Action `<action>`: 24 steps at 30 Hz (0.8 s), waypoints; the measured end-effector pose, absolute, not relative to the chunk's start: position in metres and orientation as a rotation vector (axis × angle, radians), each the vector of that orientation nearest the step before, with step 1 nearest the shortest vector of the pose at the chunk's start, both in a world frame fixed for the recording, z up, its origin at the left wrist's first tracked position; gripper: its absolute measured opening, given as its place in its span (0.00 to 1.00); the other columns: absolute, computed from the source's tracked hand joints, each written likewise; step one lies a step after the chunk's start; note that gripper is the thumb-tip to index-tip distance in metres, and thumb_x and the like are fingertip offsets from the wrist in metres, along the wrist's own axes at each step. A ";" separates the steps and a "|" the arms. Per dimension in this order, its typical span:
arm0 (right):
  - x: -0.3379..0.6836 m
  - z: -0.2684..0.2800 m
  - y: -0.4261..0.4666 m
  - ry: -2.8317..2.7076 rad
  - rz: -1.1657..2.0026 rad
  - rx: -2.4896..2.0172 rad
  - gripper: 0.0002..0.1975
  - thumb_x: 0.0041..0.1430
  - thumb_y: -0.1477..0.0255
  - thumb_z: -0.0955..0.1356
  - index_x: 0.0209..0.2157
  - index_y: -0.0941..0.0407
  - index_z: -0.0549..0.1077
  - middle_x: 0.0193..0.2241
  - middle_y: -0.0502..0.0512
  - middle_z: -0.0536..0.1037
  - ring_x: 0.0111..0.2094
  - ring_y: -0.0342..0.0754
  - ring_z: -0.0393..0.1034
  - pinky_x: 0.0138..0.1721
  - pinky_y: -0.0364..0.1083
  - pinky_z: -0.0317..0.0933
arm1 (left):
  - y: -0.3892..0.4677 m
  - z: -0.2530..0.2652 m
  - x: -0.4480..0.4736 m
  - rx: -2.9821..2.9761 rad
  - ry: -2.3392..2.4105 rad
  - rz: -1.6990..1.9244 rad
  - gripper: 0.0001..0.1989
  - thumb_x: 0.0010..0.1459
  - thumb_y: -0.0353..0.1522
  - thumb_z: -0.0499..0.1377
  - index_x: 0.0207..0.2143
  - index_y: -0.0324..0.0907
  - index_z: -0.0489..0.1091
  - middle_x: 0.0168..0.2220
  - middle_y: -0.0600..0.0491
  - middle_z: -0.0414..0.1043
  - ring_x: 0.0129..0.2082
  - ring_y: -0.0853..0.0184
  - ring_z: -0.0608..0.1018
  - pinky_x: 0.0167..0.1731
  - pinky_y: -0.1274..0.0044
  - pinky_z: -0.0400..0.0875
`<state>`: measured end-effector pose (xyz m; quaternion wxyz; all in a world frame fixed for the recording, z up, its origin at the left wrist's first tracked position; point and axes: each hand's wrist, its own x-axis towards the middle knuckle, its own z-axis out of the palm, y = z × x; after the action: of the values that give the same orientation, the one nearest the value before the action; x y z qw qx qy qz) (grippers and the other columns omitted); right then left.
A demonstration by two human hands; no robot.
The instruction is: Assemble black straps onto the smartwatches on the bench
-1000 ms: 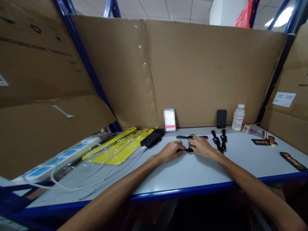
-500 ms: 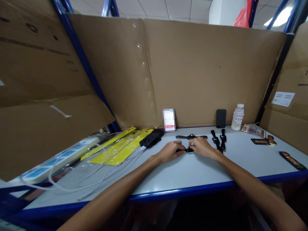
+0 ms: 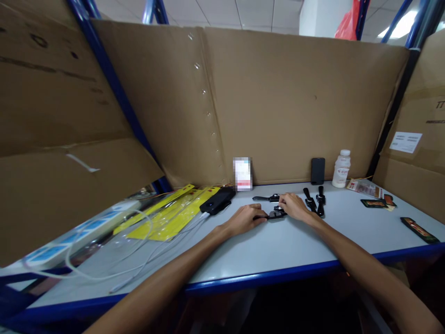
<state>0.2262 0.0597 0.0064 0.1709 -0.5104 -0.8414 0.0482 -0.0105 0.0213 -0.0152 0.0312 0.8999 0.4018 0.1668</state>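
A black spokeshave (image 3: pixel 276 215) lies low over the table with its flat metal face towards me. My left hand (image 3: pixel 245 219) is closed round its left handle. Beside its right part, my right hand (image 3: pixel 294 206) has its fingers curled in; what they pinch is hidden, and small shiny fittings show by the fingertips. A second spokeshave (image 3: pixel 266 198) rests just behind, partly covered by my right hand. Two more spokeshaves (image 3: pixel 309 202) (image 3: pixel 321 201) lie side by side to the right of that hand.
At the back stand a blurred screen (image 3: pixel 242 174), a black phone-like slab (image 3: pixel 317 171) and a white bottle (image 3: pixel 341 169). Yellow packaging (image 3: pixel 160 222), a black device (image 3: pixel 216 200), white cables and a power strip (image 3: pixel 83 232) fill the left. Dark packets (image 3: pixel 419 229) lie right.
My right hand has shifted slightly right and back from the spokeshave's middle, uncovering its metal face. My left hand stays on the handle. The view has turned slightly.
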 end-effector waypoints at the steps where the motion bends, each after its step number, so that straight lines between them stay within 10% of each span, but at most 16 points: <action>1: 0.228 0.006 0.061 -2.383 0.124 -1.472 0.08 0.67 0.73 0.67 0.40 0.55 0.81 0.42 0.59 0.83 0.44 0.52 0.76 0.38 0.43 0.57 | 0.021 -0.015 -0.010 2.774 1.245 0.511 0.10 0.68 0.33 0.60 0.47 0.46 0.81 0.39 0.51 0.77 0.37 0.65 0.79 0.39 0.77 0.69; 14: 0.223 -0.001 0.072 -2.388 0.477 -1.303 0.04 0.60 0.70 0.74 0.32 0.55 0.83 0.33 0.51 0.84 0.36 0.47 0.76 0.36 0.41 0.59 | 0.021 -0.015 -0.011 2.731 1.234 0.526 0.11 0.65 0.31 0.61 0.47 0.46 0.80 0.41 0.50 0.77 0.41 0.63 0.80 0.43 0.75 0.70; 24: 0.245 -0.001 0.091 -2.203 0.234 -1.635 0.09 0.65 0.69 0.70 0.39 0.58 0.83 0.42 0.63 0.84 0.44 0.54 0.78 0.38 0.44 0.61 | 0.022 -0.015 -0.011 2.754 1.213 0.521 0.10 0.66 0.31 0.60 0.47 0.45 0.80 0.42 0.50 0.78 0.41 0.63 0.79 0.43 0.75 0.71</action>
<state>0.2447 0.0908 -0.0010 0.1927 -0.5827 -0.7851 0.0835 -0.0106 0.0215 -0.0148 0.0440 0.9009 0.3968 0.1703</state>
